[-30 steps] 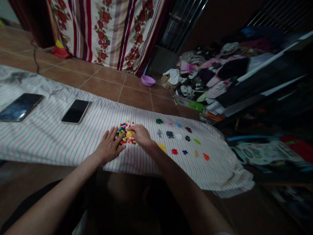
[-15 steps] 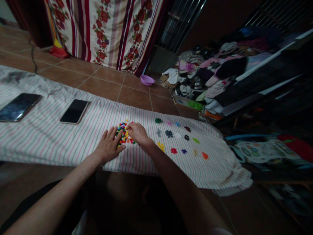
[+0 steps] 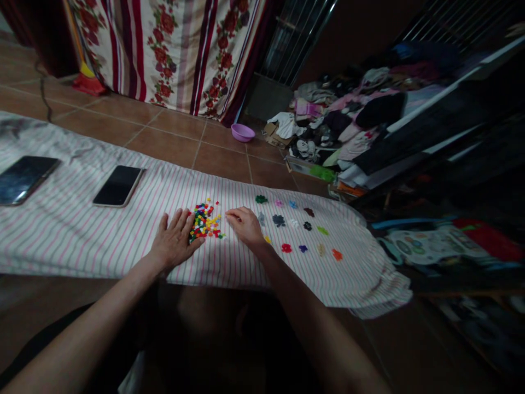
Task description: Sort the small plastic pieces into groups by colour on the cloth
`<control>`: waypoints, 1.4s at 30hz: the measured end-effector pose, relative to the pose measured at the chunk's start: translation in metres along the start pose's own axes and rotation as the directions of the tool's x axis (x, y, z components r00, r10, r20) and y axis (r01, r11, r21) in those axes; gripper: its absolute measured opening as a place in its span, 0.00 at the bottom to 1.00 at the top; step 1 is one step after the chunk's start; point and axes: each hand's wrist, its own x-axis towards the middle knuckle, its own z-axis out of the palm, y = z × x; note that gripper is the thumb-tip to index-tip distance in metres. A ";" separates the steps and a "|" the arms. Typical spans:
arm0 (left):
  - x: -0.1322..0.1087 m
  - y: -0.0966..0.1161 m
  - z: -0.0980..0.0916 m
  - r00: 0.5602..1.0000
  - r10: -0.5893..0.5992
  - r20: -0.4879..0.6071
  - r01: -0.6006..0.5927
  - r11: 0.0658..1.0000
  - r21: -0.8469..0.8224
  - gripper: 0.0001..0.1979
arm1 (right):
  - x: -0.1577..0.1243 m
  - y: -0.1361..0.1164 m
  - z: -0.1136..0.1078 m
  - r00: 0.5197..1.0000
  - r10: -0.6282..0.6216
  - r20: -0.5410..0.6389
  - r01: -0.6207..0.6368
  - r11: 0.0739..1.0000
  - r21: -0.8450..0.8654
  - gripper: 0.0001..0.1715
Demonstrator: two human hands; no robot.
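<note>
A heap of small mixed-colour pieces (image 3: 208, 223) lies on the striped cloth (image 3: 238, 268); their exact kind is too small to make out. My left hand (image 3: 174, 239) rests flat at the heap's left edge, fingers spread. Just right of the heap, my right hand (image 3: 245, 224) is closed with thumb and fingertips pinched; whatever sits between them is too small to name. Beyond it are little piles sorted by colour, among them a dark green pile (image 3: 261, 199), a red pile (image 3: 286, 248), an orange pile (image 3: 337, 254) and a yellow pile (image 3: 268, 239) partly hidden by my right wrist.
Two dark-screened devices, a phone (image 3: 118, 186) and a larger tablet-like one (image 3: 25, 179), lie to the left on the cloth. On the tiled floor behind are a purple basin (image 3: 243, 132) and a heap of clothes (image 3: 348, 115). A floral curtain (image 3: 184, 54) hangs at the back.
My right hand has moved right, off the mixed heap, with its fingers still pinched. My left hand stays spread beside the heap. The whole view has shifted slightly.
</note>
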 end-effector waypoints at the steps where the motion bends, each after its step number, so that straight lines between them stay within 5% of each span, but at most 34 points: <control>1: 0.001 0.001 0.000 1.000 0.003 0.001 -0.003 1.000 -0.002 0.38 | -0.004 0.003 -0.004 1.000 0.007 -0.019 -0.007 1.000 0.007 0.10; 13: 0.007 0.010 -0.003 1.000 -0.002 0.001 0.002 1.000 0.015 0.34 | -0.052 0.054 -0.052 0.970 0.187 -0.156 -0.187 0.982 0.013 0.14; 23: 0.012 0.015 -0.003 1.000 -0.015 0.006 0.014 0.999 0.048 0.33 | -0.077 0.072 -0.053 0.916 0.337 -0.216 -0.332 0.941 0.062 0.15; 42: 0.015 0.018 -0.001 1.000 -0.021 0.009 0.020 0.998 0.058 0.32 | -0.090 0.074 -0.045 0.983 0.106 -0.148 -0.141 0.957 -0.255 0.21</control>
